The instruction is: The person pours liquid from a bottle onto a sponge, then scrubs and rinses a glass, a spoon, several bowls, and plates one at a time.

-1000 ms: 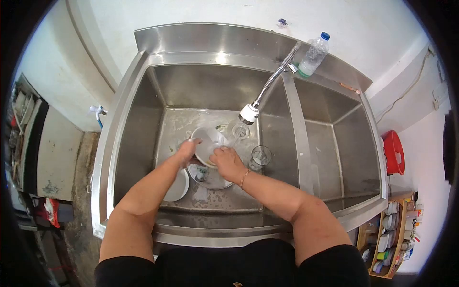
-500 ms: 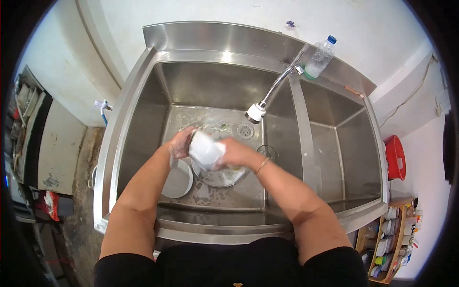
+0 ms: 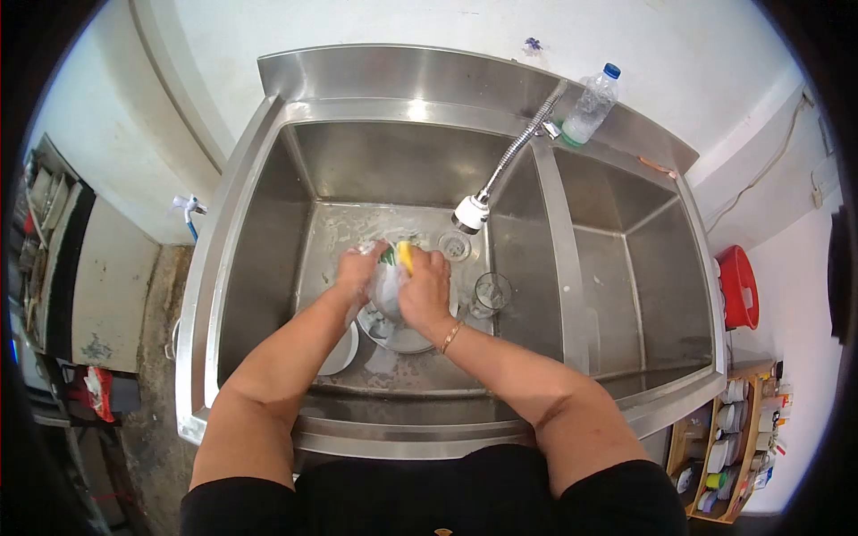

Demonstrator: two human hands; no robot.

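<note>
Over the large basin of the steel sink (image 3: 304,413), my left hand (image 3: 358,270) grips the left side of a soapy white bowl (image 3: 385,293). My right hand (image 3: 425,290) presses a yellow sponge (image 3: 406,256) to the bowl's right rim; a bracelet circles that wrist. A patch of green shows near the bowl's top edge. Beneath the hands lies a round plate (image 3: 407,339), partly hidden. A white plate (image 3: 342,355) rests to its left, partly behind my left forearm. To the right of my right hand is a clear glass (image 3: 491,293).
A flexible faucet with a white head (image 3: 471,213) hangs over the basin near the drain (image 3: 455,246). A plastic bottle (image 3: 591,105) stands on the back ledge. The smaller basin (image 3: 612,304) is at right, beyond it a red tub (image 3: 737,287) and a dish rack (image 3: 728,447).
Both hands and the bowl have shifted, my right hand coming closer to my left. The yellow sponge and the bowl's green patch now show, and more of the glass is visible.
</note>
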